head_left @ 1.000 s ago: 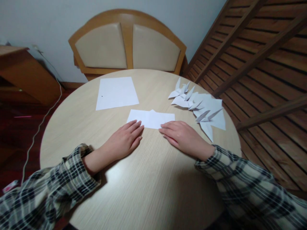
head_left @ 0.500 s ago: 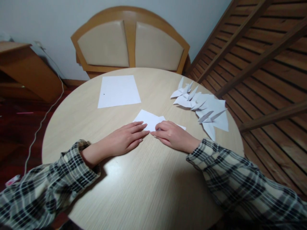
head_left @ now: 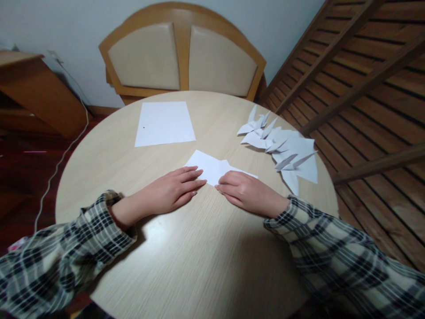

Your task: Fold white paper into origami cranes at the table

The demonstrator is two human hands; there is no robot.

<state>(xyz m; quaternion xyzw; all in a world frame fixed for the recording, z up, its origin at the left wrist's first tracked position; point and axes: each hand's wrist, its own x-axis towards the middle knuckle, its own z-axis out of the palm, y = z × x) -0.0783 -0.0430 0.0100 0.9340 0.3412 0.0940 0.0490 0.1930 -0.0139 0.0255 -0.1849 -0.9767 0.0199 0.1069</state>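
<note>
A folded sheet of white paper (head_left: 211,169) lies flat on the round wooden table (head_left: 186,252), partly covered by both hands. My left hand (head_left: 172,190) rests on its left part, fingers stretched out and lying flat. Curled fingers of my right hand (head_left: 247,190) press along the near edge of the paper, right of the middle. Whether these fingers pinch the edge or only push down on it is hard to see. The paper's right corner shows beyond the right knuckles.
Several white origami cranes (head_left: 265,135) stand in a row at the right, some on white sheets (head_left: 305,157). A square white sheet (head_left: 166,124) lies at the back left. Behind the table is a chair (head_left: 182,48); slatted wood (head_left: 365,88) rises at the right.
My right hand has slid to the right along the paper's near edge, away from the left fingertips, uncovering more of the middle. My left hand has stayed in place.
</note>
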